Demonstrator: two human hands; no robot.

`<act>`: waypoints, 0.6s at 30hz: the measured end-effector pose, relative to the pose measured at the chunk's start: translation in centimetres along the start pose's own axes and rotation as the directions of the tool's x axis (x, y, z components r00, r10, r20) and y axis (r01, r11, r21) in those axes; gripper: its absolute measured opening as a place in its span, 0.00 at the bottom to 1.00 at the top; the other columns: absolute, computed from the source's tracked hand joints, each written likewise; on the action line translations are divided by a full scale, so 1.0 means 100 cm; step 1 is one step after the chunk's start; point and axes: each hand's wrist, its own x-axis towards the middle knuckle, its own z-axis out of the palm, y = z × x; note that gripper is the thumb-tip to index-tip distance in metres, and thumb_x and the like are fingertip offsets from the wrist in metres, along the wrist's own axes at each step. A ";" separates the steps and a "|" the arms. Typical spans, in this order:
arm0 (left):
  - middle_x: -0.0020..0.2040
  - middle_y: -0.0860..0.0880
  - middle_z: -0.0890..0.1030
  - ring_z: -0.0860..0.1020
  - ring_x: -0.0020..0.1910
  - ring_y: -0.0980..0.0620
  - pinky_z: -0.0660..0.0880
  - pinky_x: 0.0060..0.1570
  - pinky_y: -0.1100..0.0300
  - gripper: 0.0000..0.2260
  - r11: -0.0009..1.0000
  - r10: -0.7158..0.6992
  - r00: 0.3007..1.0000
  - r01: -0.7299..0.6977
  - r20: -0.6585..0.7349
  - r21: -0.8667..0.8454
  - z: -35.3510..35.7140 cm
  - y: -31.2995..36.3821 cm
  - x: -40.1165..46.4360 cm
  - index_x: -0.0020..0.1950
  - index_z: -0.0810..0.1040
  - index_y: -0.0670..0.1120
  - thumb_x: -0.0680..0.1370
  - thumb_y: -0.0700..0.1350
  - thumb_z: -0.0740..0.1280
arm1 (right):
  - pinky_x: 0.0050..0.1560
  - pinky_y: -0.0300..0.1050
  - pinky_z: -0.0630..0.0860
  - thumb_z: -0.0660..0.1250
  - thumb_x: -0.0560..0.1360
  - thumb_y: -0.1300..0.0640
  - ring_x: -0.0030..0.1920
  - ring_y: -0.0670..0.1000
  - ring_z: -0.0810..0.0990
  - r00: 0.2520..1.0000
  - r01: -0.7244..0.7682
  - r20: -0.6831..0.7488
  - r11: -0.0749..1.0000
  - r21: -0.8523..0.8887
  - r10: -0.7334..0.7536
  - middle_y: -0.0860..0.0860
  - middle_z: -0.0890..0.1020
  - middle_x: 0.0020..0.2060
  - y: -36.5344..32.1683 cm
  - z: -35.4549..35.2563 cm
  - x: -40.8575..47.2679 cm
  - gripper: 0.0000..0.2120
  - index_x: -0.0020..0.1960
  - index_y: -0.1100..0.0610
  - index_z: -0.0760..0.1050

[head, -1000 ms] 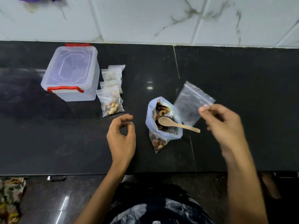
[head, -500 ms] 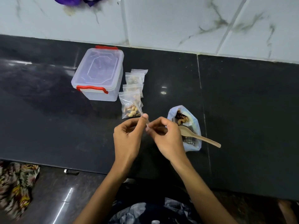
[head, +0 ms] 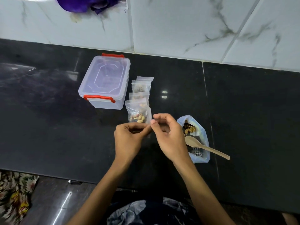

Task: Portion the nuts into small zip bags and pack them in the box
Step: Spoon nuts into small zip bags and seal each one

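Observation:
My left hand point(head: 129, 140) and my right hand point(head: 168, 137) meet over the black counter and pinch a small empty clear zip bag point(head: 148, 125) between thumbs and fingertips; most of the bag is hidden by my fingers. Just beyond them lie several filled small zip bags point(head: 138, 109) of nuts in a row. A clear lidded box point(head: 105, 85) with red clasps stands shut to their left. At the right sits the open bulk bag of nuts point(head: 197, 140) with a wooden spoon point(head: 206, 147) resting in it.
The black counter point(head: 48, 127) ends at a white marble-tiled wall point(head: 178, 26) at the back. A purple cloth point(head: 87, 4) hangs at the top. A patterned fabric point(head: 13, 192) lies below the counter's front edge at the left.
My right hand carried the empty zip bag from the right over to the middle, and my left hand came up to pinch it too. The view shifted so things sit further right.

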 end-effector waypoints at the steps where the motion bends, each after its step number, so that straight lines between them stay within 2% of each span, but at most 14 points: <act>1: 0.33 0.51 0.84 0.83 0.35 0.56 0.77 0.38 0.67 0.01 1.000 0.011 1.000 -0.011 0.011 0.001 0.000 0.001 0.001 0.38 0.84 0.46 0.69 0.42 0.75 | 0.43 0.27 0.74 0.66 0.76 0.58 0.43 0.34 0.79 1.000 -0.014 0.004 1.000 0.018 0.014 0.44 0.80 0.42 0.000 0.002 0.002 0.07 0.53 0.57 0.76; 5: 0.31 0.52 0.83 0.82 0.32 0.57 0.76 0.35 0.69 0.04 1.000 0.025 0.999 -0.024 0.031 -0.004 -0.004 0.002 0.006 0.35 0.83 0.46 0.67 0.39 0.76 | 0.45 0.34 0.77 0.67 0.75 0.55 0.43 0.40 0.81 0.999 -0.051 0.016 0.998 -0.022 0.051 0.45 0.82 0.40 0.005 0.006 0.007 0.04 0.49 0.55 0.78; 8: 0.31 0.52 0.83 0.82 0.32 0.57 0.77 0.36 0.68 0.04 1.000 0.012 0.999 -0.012 0.050 -0.001 -0.006 0.003 0.009 0.34 0.83 0.44 0.64 0.41 0.77 | 0.46 0.38 0.78 0.65 0.76 0.56 0.42 0.44 0.81 0.998 -0.065 0.003 0.996 -0.059 0.065 0.47 0.82 0.37 0.006 0.007 0.010 0.05 0.45 0.54 0.79; 12: 0.34 0.49 0.84 0.83 0.35 0.54 0.79 0.39 0.64 0.12 0.999 -0.032 0.993 0.030 0.109 0.020 -0.008 0.000 0.012 0.37 0.84 0.42 0.60 0.50 0.75 | 0.39 0.28 0.73 0.64 0.77 0.56 0.39 0.41 0.79 0.998 -0.041 -0.056 0.974 -0.221 0.029 0.45 0.80 0.35 0.008 0.009 0.013 0.05 0.45 0.53 0.78; 15: 0.36 0.47 0.85 0.82 0.36 0.55 0.79 0.39 0.61 0.08 0.989 -0.144 0.973 0.145 0.178 0.007 -0.007 -0.002 0.015 0.40 0.84 0.42 0.67 0.46 0.74 | 0.36 0.25 0.71 0.63 0.78 0.55 0.38 0.39 0.77 0.997 -0.029 -0.082 0.945 -0.325 0.003 0.44 0.80 0.37 0.010 0.009 0.016 0.05 0.47 0.54 0.77; 18: 0.37 0.46 0.85 0.83 0.37 0.52 0.81 0.44 0.54 0.04 0.978 -0.207 0.958 0.208 0.198 0.017 -0.005 -0.005 0.016 0.41 0.84 0.43 0.74 0.43 0.71 | 0.38 0.30 0.72 0.63 0.78 0.54 0.41 0.42 0.78 0.998 -0.014 -0.067 0.893 -0.449 -0.018 0.46 0.81 0.41 0.012 0.009 0.018 0.06 0.49 0.55 0.77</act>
